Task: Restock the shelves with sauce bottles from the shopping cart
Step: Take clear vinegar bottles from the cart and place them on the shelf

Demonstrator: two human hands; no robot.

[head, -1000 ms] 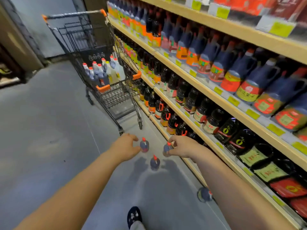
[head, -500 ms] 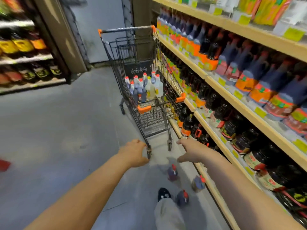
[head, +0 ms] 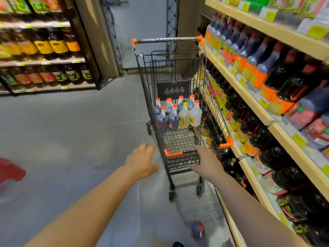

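Observation:
A black wire shopping cart (head: 181,50) with orange corners stands ahead against the right shelves (head: 249,97). In its far end stand several dark sauce bottles (head: 170,118) with red caps and two pale bottles (head: 195,115). My left hand (head: 142,160) reaches forward, empty with fingers spread, just left of the cart's near corner. My right hand (head: 207,160) is empty and open at the cart's near end. One dark sauce bottle (head: 197,229) stands on the floor by my foot.
Right shelves hold rows of dark sauce bottles with orange labels (head: 249,68). Another shelf unit (head: 46,61) stands at the far left. A red object (head: 10,172) sits at the left edge. Grey floor (head: 71,139) lies left of the cart.
Both hands have let go of the bottles set on the floor and risen toward the cart. The view has lifted, so the cart is nearer and the floor bottles drop low.

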